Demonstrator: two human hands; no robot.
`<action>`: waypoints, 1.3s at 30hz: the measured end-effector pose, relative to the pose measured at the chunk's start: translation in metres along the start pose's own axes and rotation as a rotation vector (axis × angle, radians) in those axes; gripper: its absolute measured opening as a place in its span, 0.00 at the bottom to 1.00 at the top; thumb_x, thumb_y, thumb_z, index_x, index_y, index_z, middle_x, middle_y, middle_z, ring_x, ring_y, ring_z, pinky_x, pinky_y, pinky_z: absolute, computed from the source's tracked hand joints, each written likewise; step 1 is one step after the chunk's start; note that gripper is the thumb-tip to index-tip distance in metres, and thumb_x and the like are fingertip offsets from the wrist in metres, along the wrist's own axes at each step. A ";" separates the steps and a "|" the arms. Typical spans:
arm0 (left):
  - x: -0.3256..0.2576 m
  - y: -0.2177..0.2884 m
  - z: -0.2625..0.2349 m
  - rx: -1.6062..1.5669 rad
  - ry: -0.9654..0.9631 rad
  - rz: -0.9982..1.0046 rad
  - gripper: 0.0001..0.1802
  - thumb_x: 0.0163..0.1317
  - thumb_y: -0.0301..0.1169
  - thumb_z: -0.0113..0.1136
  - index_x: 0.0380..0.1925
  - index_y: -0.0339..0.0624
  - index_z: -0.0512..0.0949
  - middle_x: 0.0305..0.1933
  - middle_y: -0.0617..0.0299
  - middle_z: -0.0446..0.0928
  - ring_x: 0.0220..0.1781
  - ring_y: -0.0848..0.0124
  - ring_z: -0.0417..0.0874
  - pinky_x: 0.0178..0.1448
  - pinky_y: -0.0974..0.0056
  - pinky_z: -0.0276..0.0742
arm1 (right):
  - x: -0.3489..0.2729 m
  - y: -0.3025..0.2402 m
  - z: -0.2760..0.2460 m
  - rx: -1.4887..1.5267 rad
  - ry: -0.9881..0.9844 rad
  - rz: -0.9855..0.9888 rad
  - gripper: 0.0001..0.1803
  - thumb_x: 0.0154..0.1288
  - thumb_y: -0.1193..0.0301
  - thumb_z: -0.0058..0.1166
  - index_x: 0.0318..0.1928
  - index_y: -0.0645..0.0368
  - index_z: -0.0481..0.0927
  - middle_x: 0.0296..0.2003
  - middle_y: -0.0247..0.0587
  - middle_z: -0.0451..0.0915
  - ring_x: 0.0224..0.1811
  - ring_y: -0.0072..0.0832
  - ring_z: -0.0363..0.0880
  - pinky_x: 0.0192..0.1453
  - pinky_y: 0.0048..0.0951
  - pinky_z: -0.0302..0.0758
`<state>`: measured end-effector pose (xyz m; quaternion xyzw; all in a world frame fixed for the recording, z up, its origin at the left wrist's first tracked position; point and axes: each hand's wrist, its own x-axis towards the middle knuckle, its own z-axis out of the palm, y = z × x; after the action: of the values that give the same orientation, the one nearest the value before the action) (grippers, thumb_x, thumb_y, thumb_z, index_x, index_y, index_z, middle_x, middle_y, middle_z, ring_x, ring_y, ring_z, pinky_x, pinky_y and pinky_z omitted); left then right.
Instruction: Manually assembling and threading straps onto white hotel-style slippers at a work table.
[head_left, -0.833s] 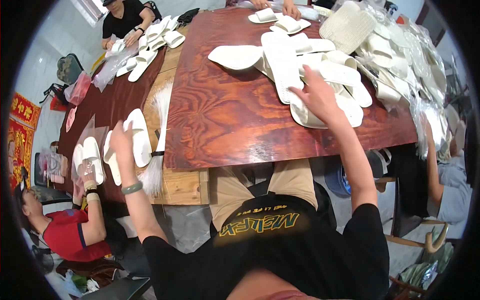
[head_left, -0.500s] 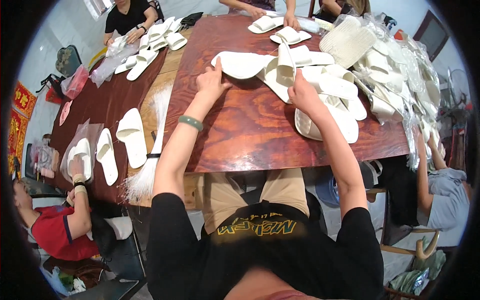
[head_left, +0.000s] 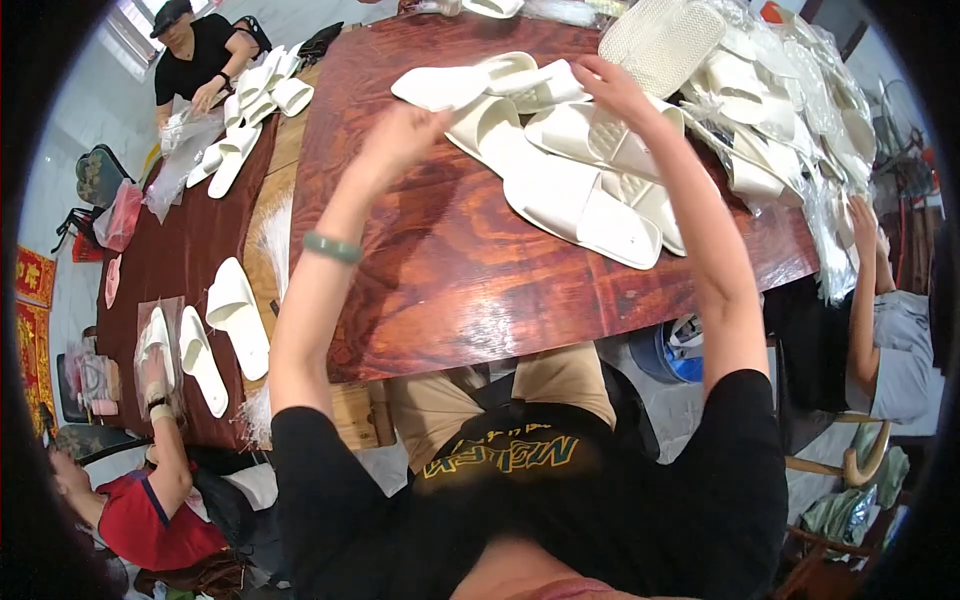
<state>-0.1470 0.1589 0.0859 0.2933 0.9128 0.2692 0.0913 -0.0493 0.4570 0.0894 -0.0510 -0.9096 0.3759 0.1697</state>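
Note:
Several white slippers lie overlapped on the reddish-brown wooden table. My left hand [head_left: 405,138] is smeared by motion, with its fingers bent close to the toe of a white slipper [head_left: 440,88]; whether it touches the slipper is unclear. My right hand [head_left: 618,92] has its fingertips closed at the end of another white slipper [head_left: 548,86], which lies on its side at the far part of the pile. Nearer to me, a slipper [head_left: 580,208] rests flat across others, below my right forearm. A green bangle sits on my left wrist.
A heap of slippers in clear bags [head_left: 790,110] covers the table's right side. On the left, a brown-covered table [head_left: 225,235] holds more slippers and a pink bag [head_left: 122,215]. White ties [head_left: 275,240] lie between. Co-workers sit left, far left and right.
The slipper that my right hand held upright has come down onto the pile. My right hand moved farther away; my left hand came off the slipper's toe and drew back slightly. The view shifted.

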 end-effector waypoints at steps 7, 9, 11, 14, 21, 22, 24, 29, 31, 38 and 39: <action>-0.065 0.035 0.091 -0.736 -0.715 -0.273 0.29 0.63 0.55 0.50 0.26 0.37 0.76 0.17 0.69 0.67 0.14 0.82 0.60 0.15 0.72 0.54 | -0.076 0.022 -0.040 -0.540 -0.372 -0.012 0.41 0.52 0.53 0.62 0.60 0.65 0.65 0.55 0.57 0.70 0.60 0.46 0.65 0.62 0.39 0.64; -0.059 0.041 0.103 -0.897 -0.633 -0.371 0.26 0.64 0.54 0.49 0.26 0.39 0.74 0.17 0.71 0.64 0.14 0.82 0.56 0.14 0.73 0.50 | -0.085 0.022 -0.028 -0.520 -0.266 -0.004 0.41 0.51 0.54 0.63 0.60 0.65 0.66 0.55 0.59 0.70 0.60 0.47 0.66 0.62 0.39 0.65; -0.055 0.046 0.108 -1.040 -0.558 -0.486 0.19 0.68 0.47 0.47 0.24 0.46 0.67 0.16 0.75 0.58 0.14 0.83 0.49 0.14 0.73 0.45 | -0.089 0.018 -0.020 -0.481 -0.102 0.035 0.38 0.51 0.57 0.63 0.58 0.67 0.67 0.49 0.56 0.74 0.51 0.41 0.73 0.56 0.35 0.69; -0.065 0.047 0.101 -1.125 -0.413 -0.464 0.16 0.68 0.43 0.47 0.24 0.48 0.66 0.16 0.76 0.58 0.14 0.83 0.51 0.15 0.74 0.45 | -0.095 0.004 -0.020 -0.052 -0.100 0.329 0.34 0.52 0.61 0.62 0.55 0.69 0.69 0.43 0.46 0.78 0.42 0.30 0.77 0.48 0.27 0.72; -0.137 -0.034 0.030 -1.070 -0.344 -0.342 0.14 0.67 0.39 0.49 0.25 0.45 0.72 0.13 0.79 0.57 0.13 0.85 0.51 0.15 0.75 0.45 | -0.178 -0.044 0.010 0.665 -0.257 0.359 0.20 0.61 0.72 0.54 0.52 0.69 0.70 0.40 0.40 0.79 0.38 0.21 0.78 0.45 0.23 0.76; -0.146 -0.052 0.021 -1.060 -0.334 -0.353 0.14 0.67 0.39 0.49 0.25 0.46 0.72 0.13 0.79 0.56 0.13 0.85 0.50 0.15 0.75 0.44 | -0.188 -0.047 0.027 0.692 -0.244 0.384 0.21 0.61 0.72 0.54 0.53 0.69 0.70 0.41 0.41 0.79 0.41 0.20 0.77 0.46 0.22 0.75; -0.156 -0.080 0.009 -0.982 -0.294 -0.436 0.14 0.65 0.41 0.52 0.25 0.46 0.72 0.13 0.79 0.56 0.13 0.86 0.50 0.15 0.76 0.43 | -0.200 -0.052 0.058 0.664 -0.286 0.393 0.21 0.61 0.70 0.55 0.52 0.69 0.70 0.42 0.42 0.79 0.41 0.21 0.77 0.46 0.23 0.74; -0.196 -0.093 -0.015 -0.967 -0.094 -0.429 0.32 0.64 0.62 0.36 0.43 0.42 0.71 0.15 0.77 0.55 0.13 0.84 0.46 0.16 0.76 0.40 | -0.209 -0.077 0.075 -0.320 0.130 -0.311 0.23 0.56 0.74 0.56 0.53 0.61 0.69 0.42 0.51 0.73 0.45 0.49 0.72 0.51 0.42 0.70; -0.220 -0.076 -0.020 -1.255 -0.222 -0.346 0.50 0.55 0.73 0.23 0.56 0.36 0.59 0.16 0.74 0.56 0.14 0.84 0.47 0.17 0.76 0.42 | -0.212 -0.101 0.076 -0.112 0.089 -0.324 0.16 0.57 0.79 0.55 0.47 0.62 0.75 0.41 0.48 0.74 0.44 0.42 0.74 0.48 0.36 0.71; -0.251 -0.006 0.009 -1.316 -0.394 -0.181 0.61 0.44 0.79 0.07 0.70 0.44 0.36 0.26 0.65 0.63 0.20 0.78 0.52 0.24 0.72 0.50 | -0.208 -0.175 0.146 0.293 -0.153 -0.463 0.11 0.53 0.76 0.62 0.39 0.60 0.80 0.34 0.43 0.77 0.38 0.36 0.76 0.41 0.30 0.72; -0.253 -0.003 0.013 -1.241 -0.359 -0.168 0.60 0.45 0.78 0.08 0.70 0.45 0.31 0.32 0.64 0.64 0.23 0.77 0.54 0.28 0.72 0.53 | -0.208 -0.177 0.153 0.338 -0.173 -0.428 0.10 0.53 0.76 0.62 0.38 0.61 0.80 0.32 0.42 0.77 0.36 0.35 0.76 0.39 0.29 0.72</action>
<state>0.0609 0.0148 0.0756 0.1542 0.5781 0.6851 0.4156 0.0988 0.1826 0.0565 0.2035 -0.8351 0.4810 0.1730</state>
